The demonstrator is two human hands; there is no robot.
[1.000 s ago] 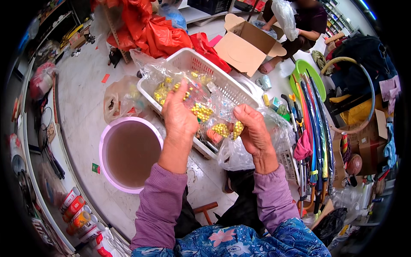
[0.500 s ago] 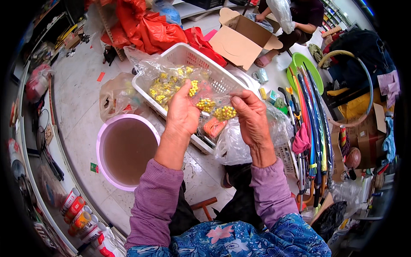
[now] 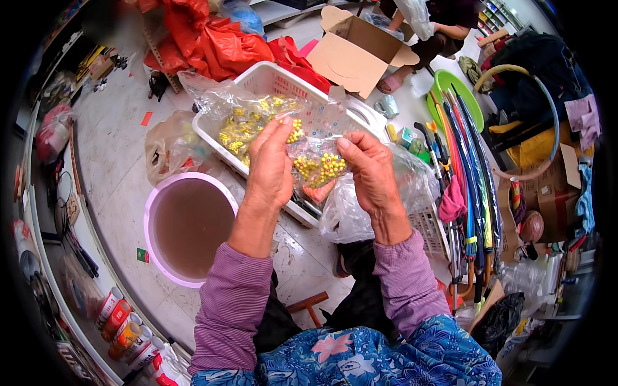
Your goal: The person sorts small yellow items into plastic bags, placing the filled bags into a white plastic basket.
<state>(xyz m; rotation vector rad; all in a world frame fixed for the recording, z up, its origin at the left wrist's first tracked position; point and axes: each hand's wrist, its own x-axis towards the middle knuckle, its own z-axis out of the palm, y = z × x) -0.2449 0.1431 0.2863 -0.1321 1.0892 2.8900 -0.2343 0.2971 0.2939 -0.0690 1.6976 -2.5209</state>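
Between my hands is a small clear plastic bag (image 3: 324, 138) with bunches of yellow beads, some reddish, in its lower part. My left hand (image 3: 271, 170) pinches the bag's left edge between thumb and fingers. My right hand (image 3: 372, 174) is closed on its right edge, thumb on top. Just beyond and below stands a white plastic basket (image 3: 211, 136). A larger clear bag of yellow bead bunches (image 3: 239, 125) lies in it. Under the held bag an orange bundle (image 3: 320, 193) partly shows. A crumpled translucent bag (image 3: 347, 215) lies close to my right wrist.
A lilac tub of murky water (image 3: 193, 225) stands at left. Umbrellas (image 3: 473, 193) and a green basin (image 3: 460, 96) are at right. Red plastic sheeting (image 3: 219, 45) and an open cardboard box (image 3: 354, 55) lie beyond the basket. Another person (image 3: 444, 38) sits at the far right.
My hands have come slightly closer together. The small bag is now spread upright between them, and the yellow bead bunches hang together in its lower part.
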